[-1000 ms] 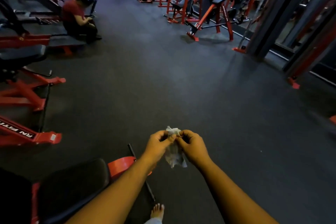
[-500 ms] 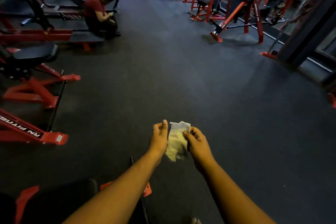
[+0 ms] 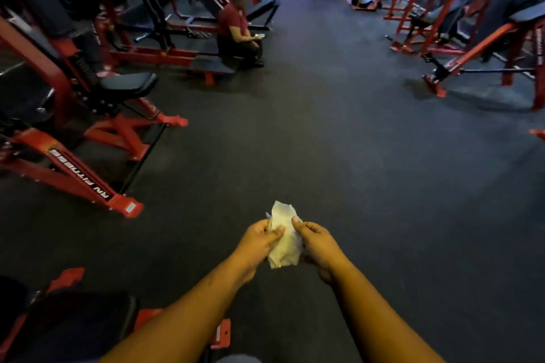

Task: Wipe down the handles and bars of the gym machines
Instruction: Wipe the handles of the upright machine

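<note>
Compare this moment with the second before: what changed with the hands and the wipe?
The left hand, open beside the wipe half a second ago, has closed on it again. The right hand kept pinching it throughout. No machine is touched yet.

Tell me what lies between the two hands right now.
In the head view, a crumpled white wipe sits between them; the left hand and the right hand each pinch a side of it, held up over the dark floor.
</note>
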Action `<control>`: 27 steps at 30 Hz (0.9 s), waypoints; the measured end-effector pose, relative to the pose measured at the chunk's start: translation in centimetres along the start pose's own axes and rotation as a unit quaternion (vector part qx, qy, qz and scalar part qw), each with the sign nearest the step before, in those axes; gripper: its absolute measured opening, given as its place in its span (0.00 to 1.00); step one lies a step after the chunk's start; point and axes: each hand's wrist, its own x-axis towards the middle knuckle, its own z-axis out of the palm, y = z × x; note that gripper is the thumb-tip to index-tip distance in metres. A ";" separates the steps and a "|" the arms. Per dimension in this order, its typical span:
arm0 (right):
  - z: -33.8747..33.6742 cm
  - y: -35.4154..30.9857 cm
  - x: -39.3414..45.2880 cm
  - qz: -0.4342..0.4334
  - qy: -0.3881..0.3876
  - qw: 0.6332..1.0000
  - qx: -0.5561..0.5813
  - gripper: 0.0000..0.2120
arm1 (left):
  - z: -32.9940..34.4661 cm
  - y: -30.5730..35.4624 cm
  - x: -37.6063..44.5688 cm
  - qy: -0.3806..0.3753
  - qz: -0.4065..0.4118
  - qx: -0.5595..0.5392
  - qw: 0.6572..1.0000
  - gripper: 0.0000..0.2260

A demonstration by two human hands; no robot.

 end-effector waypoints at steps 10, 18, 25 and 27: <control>2.2 -9.4 10.8 -0.131 -0.139 0.981 -0.027 0.08 | -5.6 8.0 6.8 0.106 0.069 -0.010 0.992 0.11; 10.9 -23.3 22.5 -0.276 -0.240 0.913 -0.182 0.13 | -17.0 18.3 15.2 0.201 0.164 -0.027 0.965 0.16; 19.6 -27.2 30.2 -0.243 -0.220 0.943 -0.060 0.12 | -23.7 22.1 20.6 0.234 0.181 -0.104 0.950 0.05; 21.6 -27.6 31.7 -0.213 -0.239 0.947 -0.014 0.08 | -25.2 22.9 21.5 0.246 0.171 -0.124 0.946 0.12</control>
